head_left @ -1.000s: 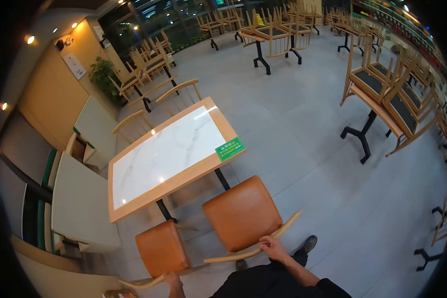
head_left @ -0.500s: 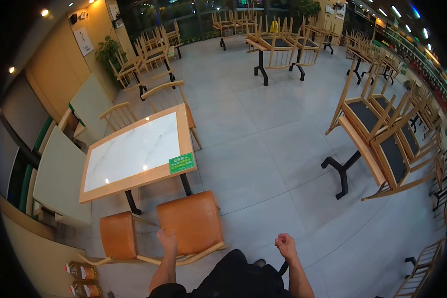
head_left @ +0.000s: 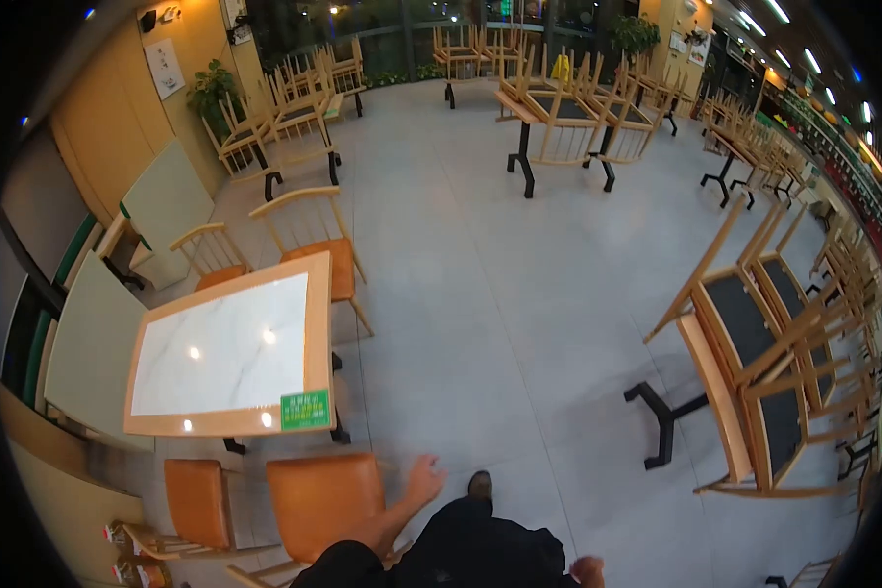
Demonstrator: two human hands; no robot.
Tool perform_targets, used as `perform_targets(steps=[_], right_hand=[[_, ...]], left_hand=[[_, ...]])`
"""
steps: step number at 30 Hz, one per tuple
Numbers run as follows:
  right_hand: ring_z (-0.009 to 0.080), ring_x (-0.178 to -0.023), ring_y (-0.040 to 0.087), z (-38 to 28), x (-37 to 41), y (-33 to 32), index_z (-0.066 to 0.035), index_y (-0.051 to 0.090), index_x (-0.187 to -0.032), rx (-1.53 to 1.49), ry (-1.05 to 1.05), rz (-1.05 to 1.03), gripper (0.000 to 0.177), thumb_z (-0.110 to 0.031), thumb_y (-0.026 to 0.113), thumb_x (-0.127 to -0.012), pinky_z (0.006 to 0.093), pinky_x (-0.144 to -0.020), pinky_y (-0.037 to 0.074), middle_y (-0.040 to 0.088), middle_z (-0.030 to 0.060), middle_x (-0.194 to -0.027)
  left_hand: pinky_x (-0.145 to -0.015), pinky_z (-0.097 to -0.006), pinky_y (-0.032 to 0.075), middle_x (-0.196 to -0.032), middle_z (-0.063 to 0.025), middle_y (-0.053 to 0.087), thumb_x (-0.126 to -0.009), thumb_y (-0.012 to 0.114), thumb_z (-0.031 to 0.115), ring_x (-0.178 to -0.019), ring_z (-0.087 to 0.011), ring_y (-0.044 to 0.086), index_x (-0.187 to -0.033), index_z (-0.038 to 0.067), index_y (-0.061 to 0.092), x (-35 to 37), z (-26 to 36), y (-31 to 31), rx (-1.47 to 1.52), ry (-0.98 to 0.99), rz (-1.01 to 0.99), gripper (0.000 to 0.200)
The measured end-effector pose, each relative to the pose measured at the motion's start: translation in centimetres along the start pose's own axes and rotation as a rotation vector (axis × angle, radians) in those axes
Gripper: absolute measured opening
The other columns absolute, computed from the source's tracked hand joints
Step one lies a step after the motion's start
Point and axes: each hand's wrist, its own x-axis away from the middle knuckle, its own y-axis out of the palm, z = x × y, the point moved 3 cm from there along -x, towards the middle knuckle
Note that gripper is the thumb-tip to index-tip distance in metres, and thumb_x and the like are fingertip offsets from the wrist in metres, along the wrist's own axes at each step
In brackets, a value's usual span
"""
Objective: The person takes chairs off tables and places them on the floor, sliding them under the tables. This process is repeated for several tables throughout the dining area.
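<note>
My left hand (head_left: 424,480) hangs in the air just right of an orange-brown chair (head_left: 325,495), apart from it. Its fingers are loosely bent, with nothing in them. At the bottom edge, my right hand (head_left: 588,570) is partly cut off and blurred, so its fingers do not show clearly. A second orange-brown chair (head_left: 196,502) stands left of the first. Both are at the near side of a table (head_left: 318,323) with a white marble-look top and wooden rim. A green sign (head_left: 306,411) lies on its near right corner.
Two more upright chairs (head_left: 335,257) stand at the table's far side. Upturned chairs (head_left: 755,323) rest on a table at right, its black leg (head_left: 664,421) reaching into the floor. Oil bottles (head_left: 142,572) stand at lower left. Grey tiled floor (head_left: 461,294) runs ahead.
My view has moved forward, and the near table and chairs now sit lower and further left. My left hand has swung right, off the chair's front; my right hand has dropped. A shoe now shows ahead.
</note>
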Motion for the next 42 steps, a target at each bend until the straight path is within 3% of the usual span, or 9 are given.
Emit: perform_targets(steps=[10,22,24,26,32,34,36,37,42], right_hand=[[0.0223,-0.073,0.058,1.6,-21.6,-17.2,-0.011,0.060,-0.073,-0.064,-0.103,0.039,0.021,-0.028,0.049,-0.075,0.0378,-0.061,0.045,0.060,0.0060,-0.075],[0.0181,-0.078,0.059,10.3,-55.1,-50.0,-0.016,0.063,-0.074,0.164,-0.414,0.113,0.017,-0.029,0.051,-0.075,0.0358,-0.065,0.046,0.061,0.0047,-0.077],[0.0214,-0.061,0.059,10.2,-60.6,-58.8,-0.012,0.060,-0.069,0.043,-0.556,0.113,0.013,-0.021,0.051,-0.073,0.0349,-0.055,0.048,0.061,0.0059,-0.073],[0.0218,-0.057,0.057,9.8,-66.2,-65.1,-0.006,0.055,-0.073,-1.537,-0.003,-0.099,0.011,-0.013,0.047,-0.076,0.0320,-0.050,0.048,0.057,0.0099,-0.070],[0.0245,-0.057,0.056,4.2,-75.2,-79.8,-0.001,0.050,-0.084,-1.453,-0.046,0.006,0.013,-0.012,0.044,-0.079,0.0306,-0.048,0.049,0.054,0.0130,-0.070],[0.0251,-0.060,0.058,5.8,-81.5,-77.0,-0.004,0.054,-0.084,-1.582,0.008,-0.117,0.019,-0.020,0.046,-0.079,0.0352,-0.049,0.048,0.058,0.0113,-0.072],[0.0230,-0.060,0.056,5.4,-82.5,-78.7,-0.003,0.055,-0.088,-0.079,-0.678,0.058,0.017,-0.008,0.056,-0.071,0.0341,-0.057,0.049,0.057,0.0093,-0.074],[0.0230,-0.060,0.056,4.5,-84.4,-80.6,-0.003,0.055,-0.088,-0.064,-0.693,0.045,0.017,-0.008,0.056,-0.071,0.0341,-0.057,0.049,0.057,0.0093,-0.074],[0.0229,-0.059,0.055,1.3,-91.8,-87.0,-0.004,0.056,-0.082,-0.411,-0.767,-0.039,0.012,-0.012,0.054,-0.072,0.0339,-0.055,0.048,0.056,0.0089,-0.070]], left_hand=[[-0.072,-0.0327,0.045,-0.087,-0.0134,0.060,-0.075,0.057,0.024,-0.081,-0.0220,0.058,-0.095,0.001,0.055,-19.3,9.1,9.4,0.281,-0.040,-0.654,0.030],[-0.043,-0.0294,0.044,-0.061,-0.0060,0.054,-0.074,0.053,0.009,-0.050,-0.0167,0.053,-0.073,0.003,0.057,-36.6,-5.7,6.2,0.698,-1.029,0.227,0.007],[-0.044,-0.0292,0.044,-0.063,-0.0065,0.055,-0.074,0.054,0.008,-0.052,-0.0170,0.054,-0.074,0.002,0.057,-38.0,-4.5,6.7,0.736,-1.105,0.268,0.006],[-0.044,-0.0289,0.044,-0.064,-0.0069,0.055,-0.074,0.055,0.008,-0.053,-0.0173,0.054,-0.076,0.002,0.057,-40.3,-4.1,7.4,0.770,-1.171,0.308,0.006],[-0.046,-0.0337,0.046,-0.069,-0.0074,0.056,-0.077,0.053,0.010,-0.057,-0.0202,0.056,-0.079,0.002,0.057,-49.3,-5.4,9.8,0.932,-1.432,0.275,0.009],[-0.049,-0.0324,0.046,-0.068,-0.0087,0.056,-0.077,0.052,0.011,-0.057,-0.0201,0.056,-0.078,0.000,0.057,-55.1,-7.3,8.8,0.808,-1.426,0.150,0.012],[-0.053,-0.0332,0.047,-0.065,-0.0109,0.057,-0.074,0.054,0.015,-0.058,-0.0210,0.056,-0.077,0.001,0.058,-62.3,-11.9,8.1,0.063,-0.743,-0.348,0.015],[-0.055,-0.0357,0.046,-0.061,-0.0125,0.057,-0.070,0.054,0.021,-0.054,-0.0231,0.056,-0.070,0.003,0.059,-67.7,-11.0,6.2,-0.481,-0.235,-0.446,0.019],[-0.049,-0.0341,0.042,-0.057,-0.0117,0.056,-0.071,0.053,0.017,-0.051,-0.0198,0.054,-0.065,-0.001,0.057,-91.6,-9.8,-1.4,0.454,-0.778,0.167,0.020]])
